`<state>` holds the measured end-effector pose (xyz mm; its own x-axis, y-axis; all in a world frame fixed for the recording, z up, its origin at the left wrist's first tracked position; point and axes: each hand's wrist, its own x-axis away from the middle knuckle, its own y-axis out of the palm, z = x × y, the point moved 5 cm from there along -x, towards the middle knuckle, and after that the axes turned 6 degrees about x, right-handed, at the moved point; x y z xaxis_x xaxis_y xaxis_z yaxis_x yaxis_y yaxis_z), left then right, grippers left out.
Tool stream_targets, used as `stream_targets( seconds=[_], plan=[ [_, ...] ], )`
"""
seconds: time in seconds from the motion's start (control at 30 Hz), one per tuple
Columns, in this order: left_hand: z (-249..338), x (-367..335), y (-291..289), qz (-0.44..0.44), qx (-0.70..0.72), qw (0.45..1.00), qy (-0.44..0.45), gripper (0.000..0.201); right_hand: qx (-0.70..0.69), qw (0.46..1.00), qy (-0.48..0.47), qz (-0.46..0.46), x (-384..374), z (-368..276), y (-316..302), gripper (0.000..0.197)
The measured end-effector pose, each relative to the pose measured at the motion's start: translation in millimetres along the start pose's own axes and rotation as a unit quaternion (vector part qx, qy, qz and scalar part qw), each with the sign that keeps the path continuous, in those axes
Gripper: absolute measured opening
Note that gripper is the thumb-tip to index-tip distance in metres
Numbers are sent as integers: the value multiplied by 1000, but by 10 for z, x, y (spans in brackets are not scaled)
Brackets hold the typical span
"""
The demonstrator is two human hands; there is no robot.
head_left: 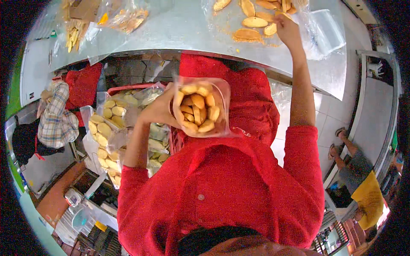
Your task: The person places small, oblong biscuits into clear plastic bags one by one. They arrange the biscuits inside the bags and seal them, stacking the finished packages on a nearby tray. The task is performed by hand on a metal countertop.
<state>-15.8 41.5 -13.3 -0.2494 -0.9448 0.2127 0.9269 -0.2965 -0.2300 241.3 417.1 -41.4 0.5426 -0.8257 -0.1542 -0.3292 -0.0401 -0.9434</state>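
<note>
Clasping filled bag [223, 100] in left grip [159, 107]; may spill if tilted. Touching biscuits [255, 22] near desk's [171, 34] right edge, right grip [287, 30]; can't tell if pinching.

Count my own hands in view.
2. Your left hand holds the clear bag of golden-brown pieces, fingers partly hidden; your right hand is at the loose pieces on the grey table.

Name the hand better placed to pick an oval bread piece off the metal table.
The right hand, most likely: it is right at the oval bread pieces on the metal table. The left hand is farther from them, its grip taken up by a clear plastic bag of similar pieces.
</note>
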Motion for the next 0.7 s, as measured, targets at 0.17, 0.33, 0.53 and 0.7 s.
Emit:
stream_targets(
  seconds=[0.17,0.33,0.53,0.7],
  plan=[
    [-714,271,247,189,144,967,-91,90,194,974,-110,-38,-471,40,623,40],
    [-442,318,334,208,-27,978,-12,91,162,952,-252,-55,-557,-71,468,44],
    [-356,444,312,233,-41,971,21,96,52,973,-203,-99,-676,129,462,38],
    [-267,310,359,295,-164,940,45,101,-114,982,-137,-62,-212,-676,-583,46]
  ],
)
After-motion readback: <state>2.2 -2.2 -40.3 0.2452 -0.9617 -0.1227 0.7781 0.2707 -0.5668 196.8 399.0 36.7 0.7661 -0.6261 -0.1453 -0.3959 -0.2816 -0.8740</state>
